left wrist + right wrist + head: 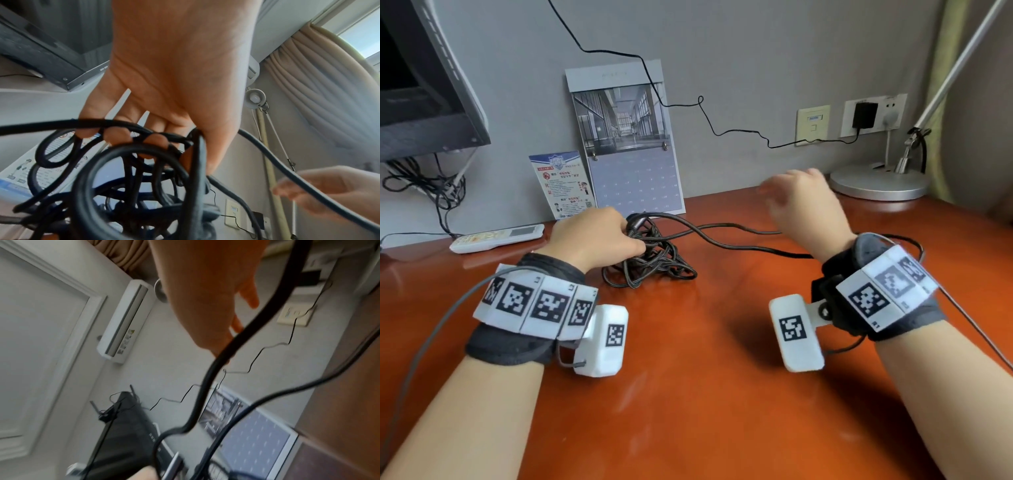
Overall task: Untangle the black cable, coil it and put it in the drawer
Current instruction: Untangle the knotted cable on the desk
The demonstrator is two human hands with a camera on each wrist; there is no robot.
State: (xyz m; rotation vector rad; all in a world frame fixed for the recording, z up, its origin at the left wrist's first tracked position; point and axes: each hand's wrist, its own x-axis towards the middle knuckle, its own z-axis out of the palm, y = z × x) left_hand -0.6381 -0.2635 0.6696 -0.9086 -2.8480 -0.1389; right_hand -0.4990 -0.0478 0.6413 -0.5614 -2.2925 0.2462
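My left hand (pixel 599 236) grips the black cable (pixel 650 260), fingers (pixel 117 136) curled into the tangled heap that sits on the reddish-brown worktop (pixel 705 394), toward its back edge and just in front of the wall calendar (pixel 626 137). Seen from the left wrist, several loops of the cable (pixel 123 178) cross over my fingertips, and one strand runs out past the base of the thumb toward my other hand (pixel 333 191). My right hand (pixel 804 205) is raised above the worktop to the right of the heap, its fingers spread and relaxed, blurred in the head view; it holds nothing that I can make out. Two strands of the cable lead from the heap to the right, passing beneath that hand and on toward my right wrist. From the right wrist, one thick strand (pixel 232 347) hangs across the frame in front of my palm (pixel 205 296), close to the fingertips; whether it touches them I cannot tell.

A white remote control (pixel 496 238) lies on the worktop left of my left hand, near the wall. A small printed card (pixel 563 185) leans against the wall beside the calendar. The corner of a dark monitor (pixel 424 85) fills the upper left, with a knot of wires under it. At the right stands the round silver base of a desk lamp (pixel 880 183), below a wall socket with a black adapter (pixel 864 114) plugged in; a thin black wire runs from it along the wall.
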